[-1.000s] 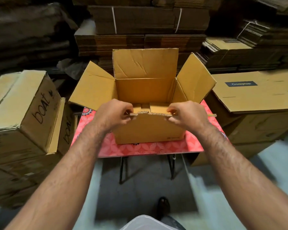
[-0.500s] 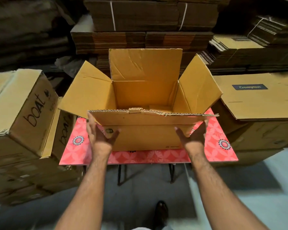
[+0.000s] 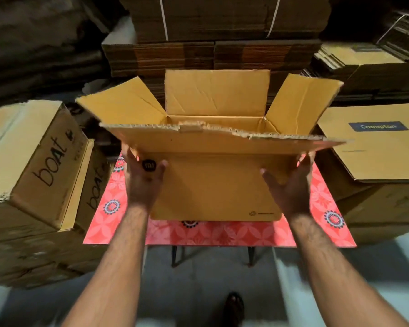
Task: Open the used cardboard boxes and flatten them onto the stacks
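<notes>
both hands: we have our left hand [image 3: 144,179] and right hand [image 3: 291,185] spread flat, fingers straight, palms against the two near corners of the open cardboard box [image 3: 217,185]; neither curls round anything.
near flap: our fingertips reach up under the front flap [image 3: 222,141], which juts toward us, roughly level, its torn edge running left to right.
long axis: we read the box as wider than deep, its length crosswise to our arms, so each hand is about equally near its own end.
box seat: it sits on the red patterned table [image 3: 222,234], centred between our wrists.
other flaps: left flap [image 3: 123,107], back flap [image 3: 216,93] and right flap [image 3: 300,102] stand open.
next move, our guess: lift or turn the box from both ends to reach its bottom.
far: strapped flattened cardboard stacks [image 3: 213,38] lie straight ahead, beyond the box.
</notes>
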A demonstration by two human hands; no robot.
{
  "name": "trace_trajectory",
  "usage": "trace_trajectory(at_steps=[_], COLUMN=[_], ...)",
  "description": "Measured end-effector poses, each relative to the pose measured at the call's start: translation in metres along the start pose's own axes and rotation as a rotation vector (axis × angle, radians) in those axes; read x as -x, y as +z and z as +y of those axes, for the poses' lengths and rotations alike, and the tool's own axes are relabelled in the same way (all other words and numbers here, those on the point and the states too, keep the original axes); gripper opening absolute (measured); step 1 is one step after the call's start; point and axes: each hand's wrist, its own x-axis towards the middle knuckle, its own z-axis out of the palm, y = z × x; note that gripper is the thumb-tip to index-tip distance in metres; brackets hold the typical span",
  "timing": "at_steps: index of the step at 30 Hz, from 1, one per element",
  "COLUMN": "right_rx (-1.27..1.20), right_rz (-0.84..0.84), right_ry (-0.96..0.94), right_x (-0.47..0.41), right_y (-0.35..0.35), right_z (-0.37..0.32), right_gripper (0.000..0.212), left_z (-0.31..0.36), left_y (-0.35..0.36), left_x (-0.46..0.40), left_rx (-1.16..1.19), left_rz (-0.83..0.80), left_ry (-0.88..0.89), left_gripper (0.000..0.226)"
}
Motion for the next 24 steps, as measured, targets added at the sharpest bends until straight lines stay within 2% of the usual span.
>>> trace_trajectory(at_steps=[3,7,12,17,22,24], right_rx=[0.146,0.306,0.46,0.599,0.786,0.786], right_rz=[0.053,-0.056,-0.156,-0.25,-0.426,-0.43], right_ry=[-0.098,-0.145,-0.114,-0.017,0.249,0.314], right_x=[-0.035,-0.063,-0.088,-0.148,-0.192,-0.193], right_y=[-0.009,-0.008,-0.01,-0.009,0.009,0.014], right_z=[-0.026,-0.035,-0.039,-0.073,-0.071,-0.064], right_gripper=[0.124,0.115,0.105,0.106,0.099,0.094], left_z=[0.036,0.064,0.063,0.102,0.104,0.103], left_y=[-0.003,0.01,0.017,0.034,0.074,0.09], left_x=[-0.036,-0.048,-0.063,-0.127,-0.155,-0.148], left_rx=[-0.091,-0.366,-0.466,-0.609,-0.82,-0.886], left_rz=[0.016,-0.091,-0.143,-0.294,-0.524,-0.542], left_ry=[0.116,0.128,0.029,-0.105,-0.24,-0.261], left_gripper=[0.106,0.093,0.087,0.085,0.073,0.067])
